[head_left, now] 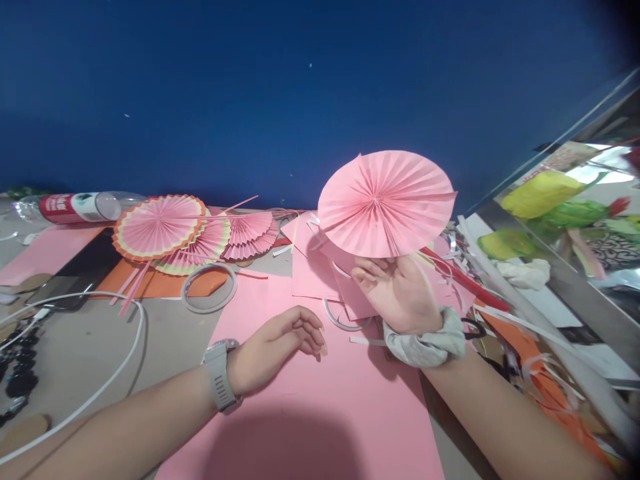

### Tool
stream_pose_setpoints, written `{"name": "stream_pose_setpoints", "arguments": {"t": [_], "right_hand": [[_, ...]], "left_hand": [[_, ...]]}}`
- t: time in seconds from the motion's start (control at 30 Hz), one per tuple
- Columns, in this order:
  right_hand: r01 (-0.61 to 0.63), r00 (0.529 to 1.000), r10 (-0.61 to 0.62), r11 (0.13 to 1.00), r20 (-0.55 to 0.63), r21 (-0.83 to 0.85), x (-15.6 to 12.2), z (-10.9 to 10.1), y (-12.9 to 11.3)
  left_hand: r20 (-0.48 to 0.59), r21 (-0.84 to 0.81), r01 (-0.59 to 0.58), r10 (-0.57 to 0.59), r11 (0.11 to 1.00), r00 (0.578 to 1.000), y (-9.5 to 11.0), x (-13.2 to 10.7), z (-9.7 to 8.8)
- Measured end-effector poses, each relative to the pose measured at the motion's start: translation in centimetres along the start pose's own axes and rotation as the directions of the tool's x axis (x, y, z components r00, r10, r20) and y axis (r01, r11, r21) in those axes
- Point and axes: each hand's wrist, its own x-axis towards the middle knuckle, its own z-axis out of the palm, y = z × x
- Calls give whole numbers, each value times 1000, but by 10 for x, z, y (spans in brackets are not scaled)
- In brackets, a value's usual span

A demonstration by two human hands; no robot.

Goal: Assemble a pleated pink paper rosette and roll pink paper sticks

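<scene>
My right hand point(397, 293) holds up a round pink pleated paper fan point(385, 202), pinched at its lower edge by the fingertips, palm facing me. A grey scrunchie point(427, 341) sits on that wrist. My left hand point(280, 347) rests on a large pink paper sheet point(310, 413), fingers loosely curled and holding nothing. A grey watch point(220, 377) is on the left wrist.
Several finished pink and orange-edged fans point(160, 227) lie at the back left beside a plastic bottle point(83, 207). A tape ring point(209, 288), orange paper point(160, 283), a white cable point(100, 393) and paper scraps point(500, 313) surround the sheet. A blue wall stands behind.
</scene>
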Motion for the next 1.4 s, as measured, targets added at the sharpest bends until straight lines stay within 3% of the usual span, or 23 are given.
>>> {"name": "stream_pose_setpoints", "arguments": {"t": [0.1,0.2,0.23,0.33,0.37,0.4,0.67,1.07,1.4], "right_hand": [[142,984,-173,888,-32,-438,0,-5,-6],[182,971,-240,755,-8,-630,-4,-9,-11],[207,961,-272,621,40,-756,-5,-9,-10],[236,934,-276,4,226,-972,-7,-8,-2],[234,934,-247,-124,258,-964,-7,-7,3],[232,938,-224,-169,266,-958,-6,-6,8],[227,958,-141,-151,249,-962,0,-7,34],[199,977,-72,-1,199,-980,0,-6,34],[174,976,-147,91,160,-980,2,-7,41]], "left_hand": [[4,15,-10,10,1000,1000,-1,-1,0],[1,15,-9,9,1000,1000,-2,-1,0],[0,12,-8,8,1000,1000,-2,-1,-1],[1,13,-5,5,1000,1000,-1,0,-1],[0,20,-5,5,1000,1000,-1,0,-1],[-1,27,-3,3,1000,1000,-1,0,-1],[1,36,6,-6,999,1000,0,-1,0],[-10,-11,13,-13,1000,1000,1,1,0],[-12,-33,18,-19,999,1000,1,0,1]]}}
